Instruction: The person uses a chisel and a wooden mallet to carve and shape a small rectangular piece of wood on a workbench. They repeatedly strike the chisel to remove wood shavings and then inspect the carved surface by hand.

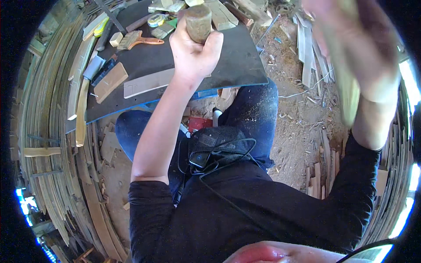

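Over the dark tabletop [239,61], my left hand [193,57] is closed round a thick, round wooden handle [198,25] that stands up with its worn end toward me; its lower part is hidden by the fingers. My right hand [372,57] is raised at the right, smeared by motion. It appears closed on a pale wooden stick [349,98], whose upper part is blurred. Just below my left hand lies a flat wooden strip [149,83]. A paintbrush [147,40] with an orange-brown handle rests to its left.
Also on the tabletop are a tape measure [156,20], a wooden piece [110,82], a small block [116,39] and wood pieces [223,16] at the far edge. Long planks [48,105] line the left. Offcuts [305,50] and shavings litter the floor at right.
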A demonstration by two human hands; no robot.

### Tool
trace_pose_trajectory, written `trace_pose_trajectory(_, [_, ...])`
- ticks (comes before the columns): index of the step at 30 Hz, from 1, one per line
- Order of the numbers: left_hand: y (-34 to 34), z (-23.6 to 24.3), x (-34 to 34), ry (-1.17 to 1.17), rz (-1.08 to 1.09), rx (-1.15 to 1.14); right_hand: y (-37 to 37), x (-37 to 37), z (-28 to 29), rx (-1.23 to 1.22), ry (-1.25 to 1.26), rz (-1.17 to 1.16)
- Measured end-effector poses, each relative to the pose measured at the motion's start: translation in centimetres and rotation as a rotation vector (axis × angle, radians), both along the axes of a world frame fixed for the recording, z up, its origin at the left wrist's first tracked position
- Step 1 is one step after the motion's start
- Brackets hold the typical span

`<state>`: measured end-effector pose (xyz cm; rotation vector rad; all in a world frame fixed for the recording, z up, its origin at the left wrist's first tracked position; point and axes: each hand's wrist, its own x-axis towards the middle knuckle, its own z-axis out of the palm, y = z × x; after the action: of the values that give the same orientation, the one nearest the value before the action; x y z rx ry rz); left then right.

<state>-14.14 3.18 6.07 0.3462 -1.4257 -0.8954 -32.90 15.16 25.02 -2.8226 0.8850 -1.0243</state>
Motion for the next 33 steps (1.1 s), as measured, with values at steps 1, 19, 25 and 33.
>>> trace_pose_trajectory(1, [0.4, 0.6, -0.1, 0.007, -0.022, 0.003, 0.2, 0.0, 0.4, -0.062, 0.009, -0.033])
trace_pose_trajectory(19, [0.6, -0.1, -0.2, -0.123, 0.093, -0.011, 3.1, 1.0, 1.3, 0.274, 0.27, -0.317])
trace_pose_trajectory(25, [0.2, -0.1, -1.1, -0.149, 0.102, -0.066, 3.1, 0.6, -2.1, 0.444, -0.009, -0.166])
trace_pose_trajectory(33, [-2.9, 1.0, 0.4, 0.078, -0.142, 0.178, 2.6, 0.1, -2.9, 0.409, -0.009, -0.059])
